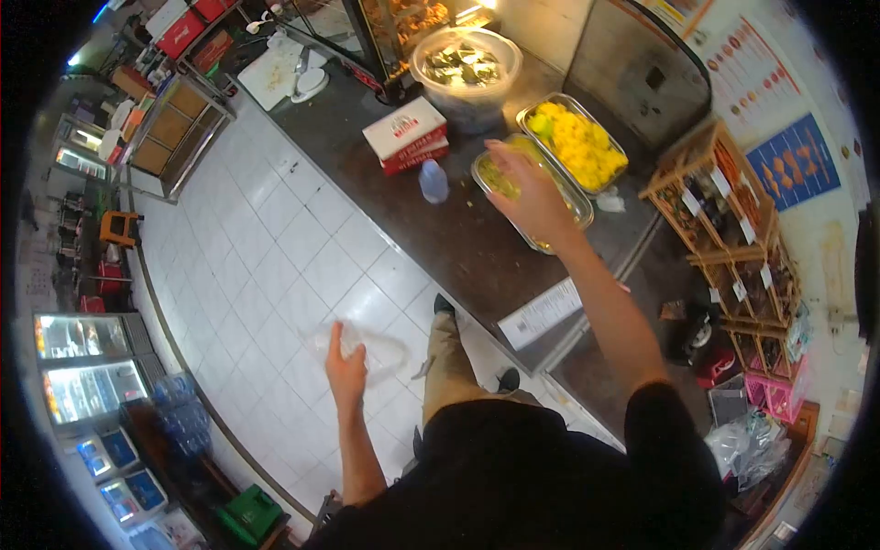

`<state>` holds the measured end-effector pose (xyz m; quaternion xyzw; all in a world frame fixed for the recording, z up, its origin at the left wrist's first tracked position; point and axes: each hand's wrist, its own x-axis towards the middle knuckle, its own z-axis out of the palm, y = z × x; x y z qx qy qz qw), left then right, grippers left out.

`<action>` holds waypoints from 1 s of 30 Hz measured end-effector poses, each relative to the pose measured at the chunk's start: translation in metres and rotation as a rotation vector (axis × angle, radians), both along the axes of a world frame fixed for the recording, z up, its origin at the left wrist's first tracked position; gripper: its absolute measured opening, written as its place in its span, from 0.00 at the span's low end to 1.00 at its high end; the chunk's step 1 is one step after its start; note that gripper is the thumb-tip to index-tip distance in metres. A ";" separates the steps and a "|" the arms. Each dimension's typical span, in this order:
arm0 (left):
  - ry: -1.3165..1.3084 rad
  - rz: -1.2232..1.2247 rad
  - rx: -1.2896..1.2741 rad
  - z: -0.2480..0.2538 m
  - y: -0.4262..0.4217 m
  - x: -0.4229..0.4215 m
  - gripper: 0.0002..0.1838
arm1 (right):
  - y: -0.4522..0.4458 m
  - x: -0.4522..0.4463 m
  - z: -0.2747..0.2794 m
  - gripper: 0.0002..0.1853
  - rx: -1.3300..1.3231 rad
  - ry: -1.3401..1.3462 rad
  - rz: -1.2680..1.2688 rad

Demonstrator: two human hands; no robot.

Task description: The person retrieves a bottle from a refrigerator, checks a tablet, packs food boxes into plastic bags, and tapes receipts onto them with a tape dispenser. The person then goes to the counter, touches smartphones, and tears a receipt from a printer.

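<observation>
My left hand is held out over the tiled floor, its fingers closed on a thin clear plastic bag that hangs beside them. My right hand reaches across the counter above a metal tray of greenish pieces, which it partly covers. Its fingers look stretched and apart, with nothing visible in them. Right behind lies a second metal tray full of yellow pieces. A pale blue plastic item stands left of the right hand, near stacked red and white boxes.
A large clear tub of dark wrapped pieces stands at the back of the counter. A white label sheet lies by the front edge. Wooden racks line the right wall. A white cutting board lies at the far left end.
</observation>
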<state>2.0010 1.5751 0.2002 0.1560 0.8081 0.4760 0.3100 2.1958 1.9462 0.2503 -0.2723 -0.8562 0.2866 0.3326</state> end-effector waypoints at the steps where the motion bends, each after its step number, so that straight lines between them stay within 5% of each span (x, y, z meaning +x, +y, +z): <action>1: -0.036 0.026 -0.027 -0.001 0.008 -0.016 0.35 | 0.031 -0.049 0.007 0.39 0.049 -0.113 0.027; 4: -0.138 0.141 -0.078 0.006 0.020 -0.053 0.35 | 0.115 -0.176 -0.024 0.48 0.175 -0.447 0.272; 7: -0.193 0.252 -0.012 0.018 0.027 -0.093 0.35 | 0.155 -0.252 -0.087 0.50 0.667 -0.758 0.365; 10: -0.245 0.272 0.099 0.028 0.037 -0.123 0.34 | 0.169 -0.282 -0.108 0.54 0.537 -1.026 0.453; 18: -0.767 -0.011 0.533 0.062 0.126 -0.116 0.34 | 0.166 -0.256 -0.037 0.63 -0.058 -0.584 0.319; 21: -0.803 -0.065 0.453 0.009 0.196 -0.133 0.32 | 0.164 -0.232 -0.013 0.64 -0.130 -0.567 0.339; 24: -1.122 -0.063 0.485 -0.006 0.228 -0.146 0.31 | 0.152 -0.199 0.008 0.62 0.025 -0.475 0.270; 30: -1.985 0.044 0.770 0.008 0.236 -0.086 0.31 | 0.094 -0.133 0.083 0.61 -0.200 -0.346 0.165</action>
